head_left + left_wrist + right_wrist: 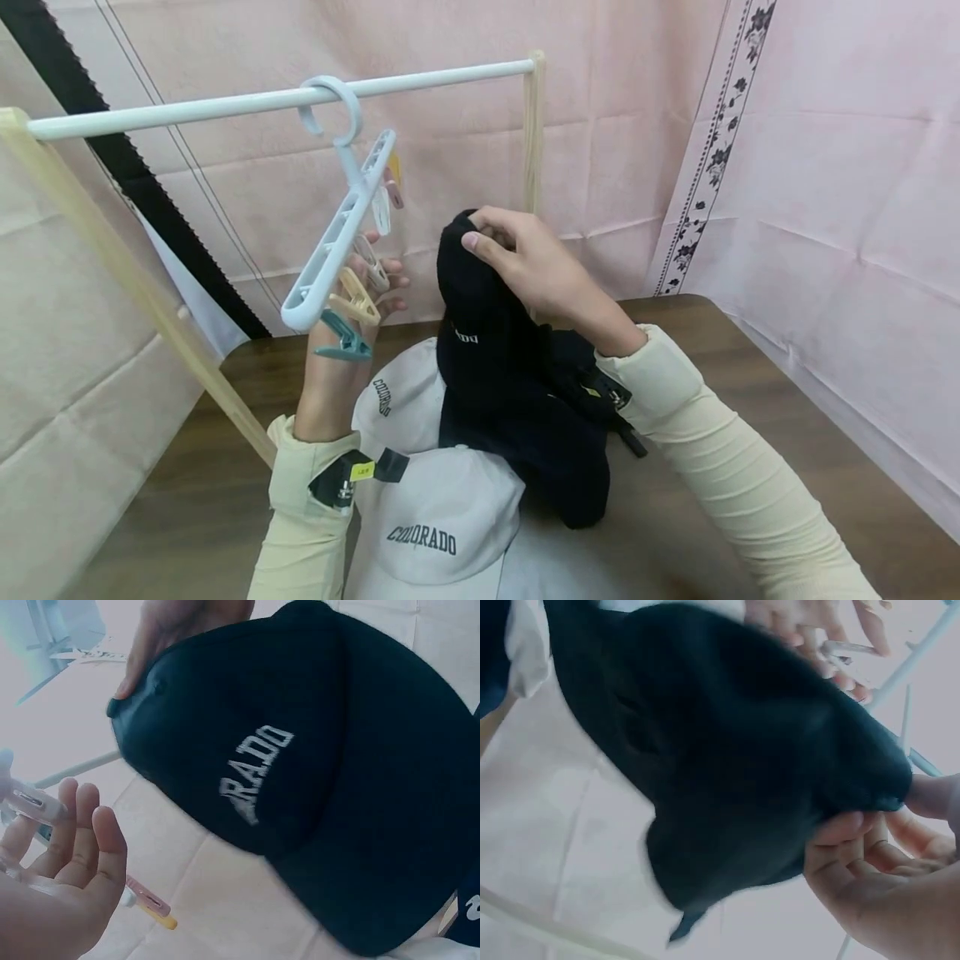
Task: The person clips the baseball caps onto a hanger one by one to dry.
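A black cap (476,292) with white lettering hangs from my right hand (536,258), which pinches its edge between thumb and fingers. In the left wrist view the same cap (247,750) shows its crown and brim, brim toward the right. My left hand (56,907) pinches a white clothespin (372,262) on the pale blue hanger (341,225), the other fingers loosely bent. Beside that pin hang a yellow clothespin (356,300) and a teal clothespin (345,337). A gap separates the cap from the left hand. The hanger partly hides the left hand in the head view.
The hanger hooks over a white rod (195,104) between wooden posts (534,133). Below lie a white cap (438,508) marked COLORADO, another white cap (405,396) behind it and dark caps or cloth (525,450), all on a brown table (690,358). Pink sheets (465,150) hang behind.
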Motion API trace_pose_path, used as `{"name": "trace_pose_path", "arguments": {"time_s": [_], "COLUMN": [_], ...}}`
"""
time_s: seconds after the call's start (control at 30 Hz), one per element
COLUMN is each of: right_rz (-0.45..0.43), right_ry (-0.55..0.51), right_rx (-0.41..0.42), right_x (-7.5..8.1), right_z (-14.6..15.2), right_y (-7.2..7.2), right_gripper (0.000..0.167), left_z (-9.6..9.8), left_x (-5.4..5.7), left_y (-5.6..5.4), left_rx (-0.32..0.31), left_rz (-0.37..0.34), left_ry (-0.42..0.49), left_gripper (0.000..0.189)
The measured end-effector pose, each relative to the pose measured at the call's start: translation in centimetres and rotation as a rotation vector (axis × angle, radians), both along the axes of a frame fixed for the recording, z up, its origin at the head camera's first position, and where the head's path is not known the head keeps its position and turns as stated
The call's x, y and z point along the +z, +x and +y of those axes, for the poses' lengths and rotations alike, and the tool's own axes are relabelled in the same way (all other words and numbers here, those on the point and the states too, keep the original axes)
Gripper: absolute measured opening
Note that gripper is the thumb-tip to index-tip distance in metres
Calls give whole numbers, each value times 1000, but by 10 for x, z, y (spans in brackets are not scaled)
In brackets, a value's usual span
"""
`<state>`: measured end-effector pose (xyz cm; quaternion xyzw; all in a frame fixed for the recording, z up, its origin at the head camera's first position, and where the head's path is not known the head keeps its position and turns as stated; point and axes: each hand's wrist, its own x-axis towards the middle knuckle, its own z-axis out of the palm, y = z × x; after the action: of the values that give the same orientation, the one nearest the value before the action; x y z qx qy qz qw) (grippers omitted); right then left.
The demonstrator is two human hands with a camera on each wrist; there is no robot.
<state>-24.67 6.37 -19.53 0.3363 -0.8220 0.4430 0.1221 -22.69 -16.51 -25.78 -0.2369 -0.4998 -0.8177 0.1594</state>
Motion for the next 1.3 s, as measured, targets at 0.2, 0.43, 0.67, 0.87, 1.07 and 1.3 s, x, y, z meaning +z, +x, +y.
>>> {"name": "trace_pose_path", "arguments": {"time_s": [0.2, 0.43, 0.67, 0.87, 1.07, 1.3], "right_rz": [20, 81, 107, 100, 78, 78], "right_ry": [11, -37, 9, 99, 109, 126], "right_rx": [43, -16, -91, 40, 119, 126], "right_x": [9, 9, 5, 0, -8, -24], "right_z": [-6, -14, -21, -32, -41, -43], "right_y": [-1, -10, -16, -18, -18, -14], "right_gripper": [22, 23, 23, 22, 18, 16], "left_z": [0, 1, -2, -6, -7, -7], "left_x": [-3, 1, 3, 0, 0, -6], "left_y": [-7, -18, -27, -25, -25, -25], "left_rx": [-4, -58, -24, 14, 3, -98], "left_rz": [6, 8, 53, 17, 42, 53], "left_ry": [7, 113, 151, 161, 158, 230], "left_gripper": [52, 58, 48, 35, 43, 58]}}
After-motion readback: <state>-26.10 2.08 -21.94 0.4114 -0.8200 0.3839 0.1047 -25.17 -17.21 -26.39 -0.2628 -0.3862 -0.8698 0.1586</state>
